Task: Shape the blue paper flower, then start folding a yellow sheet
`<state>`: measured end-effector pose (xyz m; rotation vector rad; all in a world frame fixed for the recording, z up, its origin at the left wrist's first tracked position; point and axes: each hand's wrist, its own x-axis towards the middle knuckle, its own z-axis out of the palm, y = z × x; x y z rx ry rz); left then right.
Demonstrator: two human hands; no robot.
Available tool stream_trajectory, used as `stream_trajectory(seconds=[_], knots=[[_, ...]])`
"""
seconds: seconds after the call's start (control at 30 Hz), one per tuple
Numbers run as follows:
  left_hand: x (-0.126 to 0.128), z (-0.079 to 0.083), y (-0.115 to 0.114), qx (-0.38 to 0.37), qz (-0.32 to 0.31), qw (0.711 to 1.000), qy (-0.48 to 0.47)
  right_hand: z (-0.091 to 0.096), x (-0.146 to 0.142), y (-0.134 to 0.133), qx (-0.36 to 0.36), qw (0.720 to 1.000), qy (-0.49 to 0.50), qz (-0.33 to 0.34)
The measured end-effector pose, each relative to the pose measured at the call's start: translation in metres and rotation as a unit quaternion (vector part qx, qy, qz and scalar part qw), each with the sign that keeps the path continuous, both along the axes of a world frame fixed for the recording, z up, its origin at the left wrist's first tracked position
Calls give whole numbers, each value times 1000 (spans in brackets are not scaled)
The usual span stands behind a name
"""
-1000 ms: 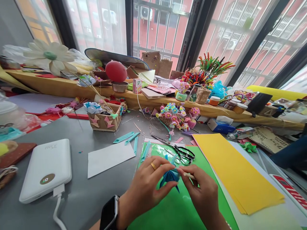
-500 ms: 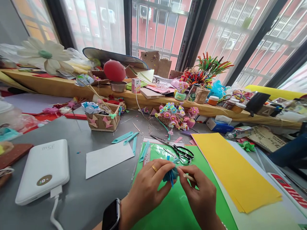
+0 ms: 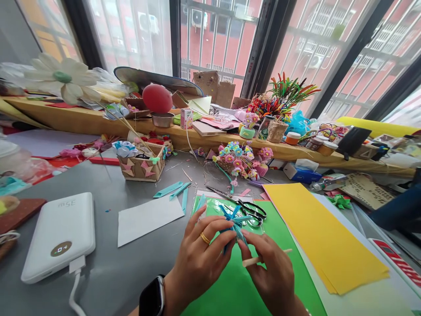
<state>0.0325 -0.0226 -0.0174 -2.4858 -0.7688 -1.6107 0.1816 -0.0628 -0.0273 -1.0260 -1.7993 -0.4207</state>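
Both hands meet over a green sheet [image 3: 237,289] at the table's near edge. My left hand [image 3: 197,259], with a gold ring and a dark watch on the wrist, pinches a small blue paper flower [image 3: 234,223] whose loops stick up. My right hand [image 3: 271,272] also pinches the flower from the right and holds a thin pale stick [image 3: 263,259] between its fingers. Black-handled scissors [image 3: 248,208] lie just beyond the flower on the green sheet.
A white power bank [image 3: 61,235] with a cable lies at the left, a white paper [image 3: 148,217] beside it, yellow sheets [image 3: 315,232] at the right. Blue paper strips [image 3: 174,189], a cardboard box [image 3: 143,164], paper flower bouquets [image 3: 240,158] and a cluttered wooden shelf [image 3: 82,118] lie behind.
The blue flower has been turned upward, so its loops now fan out above my fingers. The stick has swung to point right, and my left fingers have spread.
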Motion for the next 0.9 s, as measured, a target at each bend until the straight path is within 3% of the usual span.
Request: stream_trajectory(seconds=[0.47, 0.7, 0.9], knots=[[-1, 2, 0, -2, -5, 1000, 22, -6, 1, 1, 76, 996, -49, 17], [-7, 5, 6, -33, -62, 994, 78, -21, 7, -1, 50, 996, -73, 28], [-11, 4, 9, -113, -130, 980, 98, -6, 2, -1, -2, 998, -35, 50]])
